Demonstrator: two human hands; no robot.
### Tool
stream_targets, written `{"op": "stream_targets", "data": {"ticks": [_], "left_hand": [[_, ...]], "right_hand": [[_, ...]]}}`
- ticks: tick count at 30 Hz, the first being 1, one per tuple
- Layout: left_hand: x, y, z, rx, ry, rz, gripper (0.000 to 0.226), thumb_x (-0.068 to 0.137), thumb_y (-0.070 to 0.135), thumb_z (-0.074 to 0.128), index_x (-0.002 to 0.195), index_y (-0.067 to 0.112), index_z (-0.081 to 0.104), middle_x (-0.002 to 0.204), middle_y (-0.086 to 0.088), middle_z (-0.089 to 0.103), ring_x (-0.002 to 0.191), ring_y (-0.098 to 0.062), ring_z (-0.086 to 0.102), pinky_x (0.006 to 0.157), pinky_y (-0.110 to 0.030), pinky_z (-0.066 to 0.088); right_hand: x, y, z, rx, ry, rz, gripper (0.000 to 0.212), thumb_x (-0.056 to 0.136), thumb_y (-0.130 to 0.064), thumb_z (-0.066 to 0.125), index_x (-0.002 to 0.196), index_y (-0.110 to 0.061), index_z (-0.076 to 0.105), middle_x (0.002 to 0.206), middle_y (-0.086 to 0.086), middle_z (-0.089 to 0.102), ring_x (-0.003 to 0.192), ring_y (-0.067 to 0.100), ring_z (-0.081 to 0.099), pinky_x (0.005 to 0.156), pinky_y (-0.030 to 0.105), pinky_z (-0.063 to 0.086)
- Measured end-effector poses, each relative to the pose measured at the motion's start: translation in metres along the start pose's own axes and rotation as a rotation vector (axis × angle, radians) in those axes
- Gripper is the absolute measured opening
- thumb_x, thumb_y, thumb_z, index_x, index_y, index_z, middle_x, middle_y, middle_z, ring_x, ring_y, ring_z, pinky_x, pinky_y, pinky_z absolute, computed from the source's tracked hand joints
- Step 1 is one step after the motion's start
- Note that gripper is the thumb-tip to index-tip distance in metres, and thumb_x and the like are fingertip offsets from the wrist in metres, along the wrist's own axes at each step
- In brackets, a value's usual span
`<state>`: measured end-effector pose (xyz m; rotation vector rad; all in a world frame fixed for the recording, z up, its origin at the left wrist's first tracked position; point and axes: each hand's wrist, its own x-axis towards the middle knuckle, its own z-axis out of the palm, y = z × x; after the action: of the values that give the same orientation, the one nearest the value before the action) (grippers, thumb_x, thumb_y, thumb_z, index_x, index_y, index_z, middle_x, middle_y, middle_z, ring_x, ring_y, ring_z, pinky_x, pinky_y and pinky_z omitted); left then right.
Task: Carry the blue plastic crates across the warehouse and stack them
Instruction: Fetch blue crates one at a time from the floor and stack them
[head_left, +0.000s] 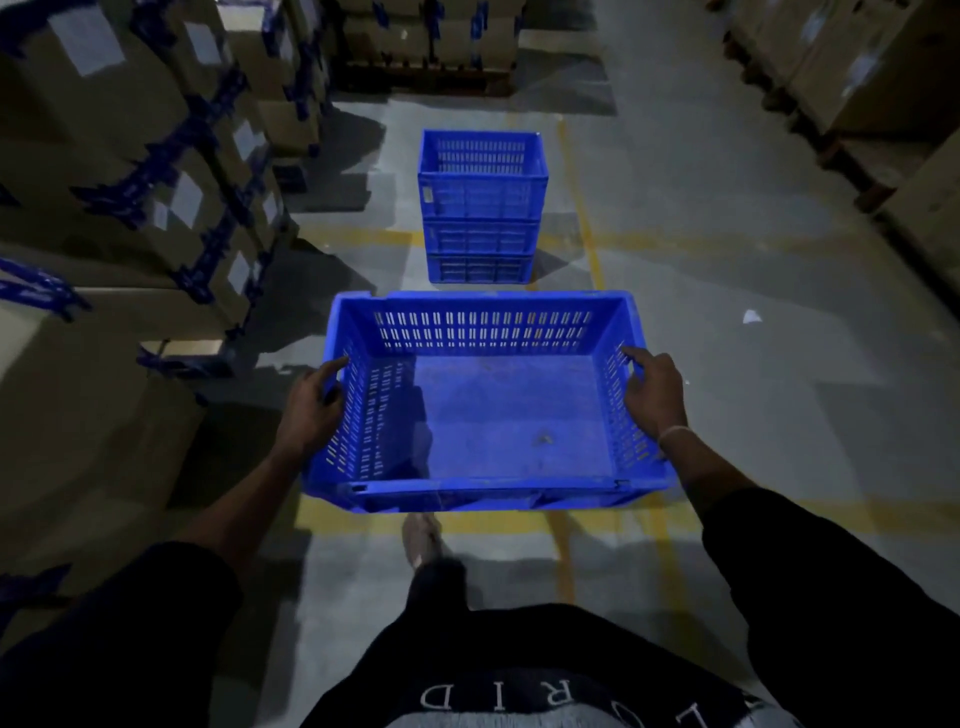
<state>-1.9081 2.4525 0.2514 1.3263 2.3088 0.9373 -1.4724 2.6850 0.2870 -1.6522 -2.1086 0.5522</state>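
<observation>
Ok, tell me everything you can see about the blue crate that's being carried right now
The carried crate is bright blue plastic, rectangular and open-topped, with slotted walls and a solid floor. It is empty apart from a small speck of debris. It is held roughly level above the concrete floor, long side facing the person. The left hand grips its left wall and the right hand grips its right wall. Ahead of it stands a stack of blue crates.

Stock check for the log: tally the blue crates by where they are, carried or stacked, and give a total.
Carried crate, held by the left hand and right hand: 1
Stacked crates on the floor ahead: 3
Total: 4 blue crates
</observation>
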Motion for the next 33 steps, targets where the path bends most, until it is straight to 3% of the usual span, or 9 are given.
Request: {"op": "stream_targets", "data": {"ticks": [4,11,15,19,24,30,33], "left_hand": [[0.105,-0.017,0.018,-0.005,-0.009,-0.012,0.051,0.094,0.026,0.054,0.144,0.033,0.050,0.114,-0.014,0.063,0.087,-0.025,0.067,0.076,-0.037,0.054],[0.263,-0.012,0.019,-0.018,-0.039,0.011,0.052,0.091,0.005,0.061,0.140,0.021,0.058,0.117,-0.016,0.066,0.093,-0.032,0.067,0.076,-0.035,0.048],[0.356,-0.018,0.022,0.002,-0.076,0.015,0.056,0.091,0.007,0.060,0.141,0.029,0.055,0.111,-0.015,0.069,0.085,-0.030,0.069,0.067,-0.032,0.047],[0.450,-0.018,0.031,0.026,-0.072,0.047,0.055,0.091,0.005,0.060,0.142,0.025,0.056,0.118,-0.017,0.065,0.098,-0.031,0.066,0.080,-0.040,0.051],[0.565,-0.013,0.063,0.047,-0.086,0.031,0.054,0.094,0.014,0.060,0.144,0.030,0.051,0.124,-0.014,0.060,0.103,-0.025,0.063,0.084,-0.039,0.050],[0.693,0.023,0.090,0.051,-0.068,0.024,0.059,0.092,0.009,0.060,0.142,0.037,0.046,0.111,-0.011,0.061,0.089,-0.017,0.059,0.079,-0.037,0.048],[0.755,0.043,0.095,0.062,-0.074,-0.030,0.054,0.094,0.012,0.059,0.144,0.032,0.048,0.118,-0.015,0.057,0.085,-0.014,0.057,0.077,-0.032,0.045]], "right_hand": [[0.088,-0.013,0.033,-0.008,0.006,-0.016,0.050,0.086,0.005,0.050,0.132,-0.012,0.059,0.100,0.025,0.050,0.085,0.043,0.056,0.082,0.033,0.037],[0.229,-0.042,0.073,-0.048,0.004,-0.002,0.051,0.083,0.005,0.054,0.131,-0.014,0.060,0.094,0.022,0.051,0.082,0.043,0.056,0.076,0.037,0.041],[0.304,-0.052,0.097,-0.058,0.004,0.030,0.050,0.083,0.006,0.055,0.130,-0.010,0.060,0.089,0.024,0.051,0.078,0.042,0.054,0.073,0.037,0.034],[0.389,-0.057,0.115,-0.014,-0.004,-0.007,0.046,0.084,-0.004,0.049,0.129,-0.009,0.061,0.087,0.024,0.052,0.076,0.042,0.052,0.071,0.037,0.033],[0.513,-0.060,0.141,-0.006,0.009,-0.030,0.046,0.086,0.000,0.052,0.130,-0.009,0.061,0.089,0.022,0.051,0.076,0.042,0.052,0.071,0.036,0.034],[0.661,-0.073,0.158,0.030,-0.010,0.005,0.053,0.079,0.014,0.053,0.128,-0.006,0.062,0.091,0.026,0.049,0.075,0.045,0.055,0.072,0.034,0.035],[0.727,-0.083,0.154,0.040,-0.054,-0.009,0.057,0.078,0.013,0.053,0.131,-0.007,0.060,0.095,0.025,0.048,0.077,0.043,0.055,0.067,0.028,0.030]]}}
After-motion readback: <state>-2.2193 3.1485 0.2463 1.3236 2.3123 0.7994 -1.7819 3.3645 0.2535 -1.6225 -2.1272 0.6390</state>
